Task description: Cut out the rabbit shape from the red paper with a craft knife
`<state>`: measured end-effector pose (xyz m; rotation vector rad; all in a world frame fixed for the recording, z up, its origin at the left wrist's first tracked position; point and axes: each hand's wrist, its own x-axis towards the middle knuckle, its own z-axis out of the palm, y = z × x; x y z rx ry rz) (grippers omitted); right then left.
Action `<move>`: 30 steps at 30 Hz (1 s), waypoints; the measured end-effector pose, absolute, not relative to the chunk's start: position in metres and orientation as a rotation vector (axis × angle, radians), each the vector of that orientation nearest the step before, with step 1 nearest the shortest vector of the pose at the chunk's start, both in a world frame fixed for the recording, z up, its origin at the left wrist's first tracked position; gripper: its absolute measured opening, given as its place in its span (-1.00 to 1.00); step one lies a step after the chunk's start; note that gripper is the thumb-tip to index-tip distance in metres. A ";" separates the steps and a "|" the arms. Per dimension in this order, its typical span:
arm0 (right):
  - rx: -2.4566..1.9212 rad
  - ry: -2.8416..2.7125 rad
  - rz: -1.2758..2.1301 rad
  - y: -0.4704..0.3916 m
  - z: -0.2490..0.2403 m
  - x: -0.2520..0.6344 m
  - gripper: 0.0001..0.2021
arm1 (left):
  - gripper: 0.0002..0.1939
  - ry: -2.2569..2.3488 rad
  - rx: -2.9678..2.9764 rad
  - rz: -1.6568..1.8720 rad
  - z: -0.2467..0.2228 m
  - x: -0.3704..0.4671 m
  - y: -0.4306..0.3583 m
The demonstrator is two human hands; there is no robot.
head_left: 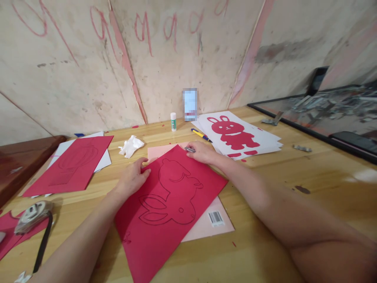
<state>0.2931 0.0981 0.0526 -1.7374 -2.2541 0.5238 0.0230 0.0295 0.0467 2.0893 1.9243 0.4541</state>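
One red sheet (171,204) bears a black rabbit outline, seemingly pencilled.

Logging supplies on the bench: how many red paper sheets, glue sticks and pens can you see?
Red paper sheets: 2, the rabbit outline sheet and the left sheet
Glue sticks: 1
Pens: 1
Total: 4

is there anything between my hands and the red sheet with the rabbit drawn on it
Nothing visible. The left hand already rests on the red sheet at its upper left edge, and the right hand, holding a small tool, sits at its top corner.
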 end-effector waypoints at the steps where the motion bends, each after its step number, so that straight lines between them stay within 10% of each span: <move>1: -1.748 -2.251 0.523 0.097 0.054 0.293 -0.83 | -0.56 1.920 2.093 0.446 0.047 0.022 0.030; 30: -1.581 -2.413 0.398 0.094 0.050 0.293 -0.73 | -0.69 1.746 1.978 0.260 0.068 0.016 0.024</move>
